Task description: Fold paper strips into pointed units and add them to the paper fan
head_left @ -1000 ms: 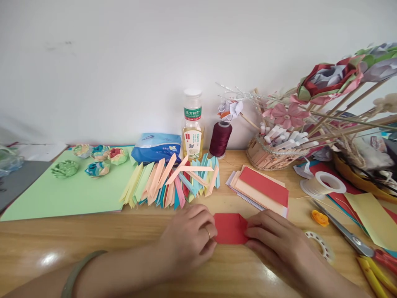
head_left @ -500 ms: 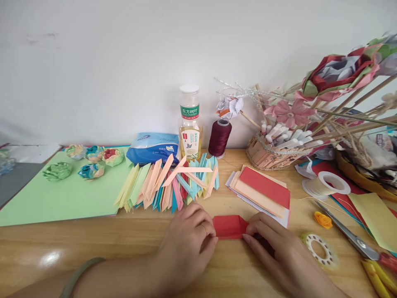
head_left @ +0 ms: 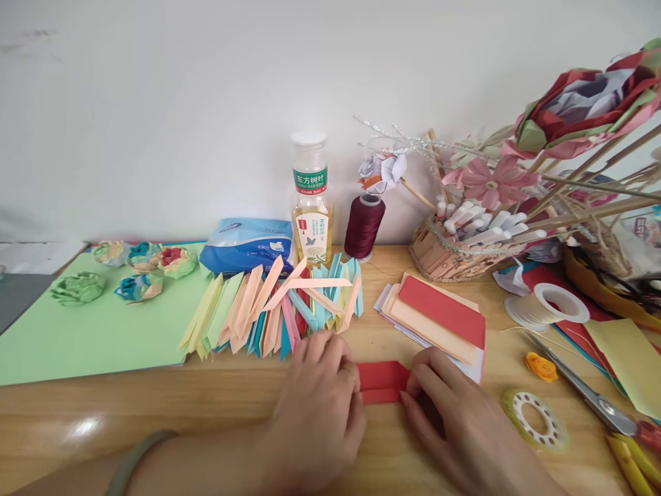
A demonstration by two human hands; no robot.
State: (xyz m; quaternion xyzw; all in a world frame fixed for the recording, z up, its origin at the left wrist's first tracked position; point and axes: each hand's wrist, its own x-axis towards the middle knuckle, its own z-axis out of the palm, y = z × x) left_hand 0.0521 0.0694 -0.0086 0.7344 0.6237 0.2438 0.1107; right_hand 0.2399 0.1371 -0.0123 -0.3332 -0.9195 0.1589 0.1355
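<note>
A small strip of red paper [head_left: 382, 381] lies on the table between my hands, with a crease running along its length and a slanted far right corner. My left hand [head_left: 323, 399] wears a ring and pinches the paper's left end, covering it. At the right end, my right hand [head_left: 444, 406] has its thumb and fingers closed on the edge. Just beyond them sits a row of folded paper strips [head_left: 248, 313] in several colours. A stack of paper rectangles [head_left: 438, 310], red on top, lies behind my right hand.
Scissors [head_left: 593, 396], a tape roll [head_left: 534, 419], a spool of cord [head_left: 546, 306] and an orange paper rose [head_left: 541, 367] lie to the right. Behind stand a drink bottle [head_left: 312, 231], a purple thread cone [head_left: 364, 227] and a tissue pack [head_left: 248, 246]. Folded paper flowers [head_left: 77, 288] rest on green sheets [head_left: 118, 337].
Along the red paper's near edge, a folded band now shows more plainly. My right fingers have shifted slightly left, covering more of the right end. The view has moved a little.
</note>
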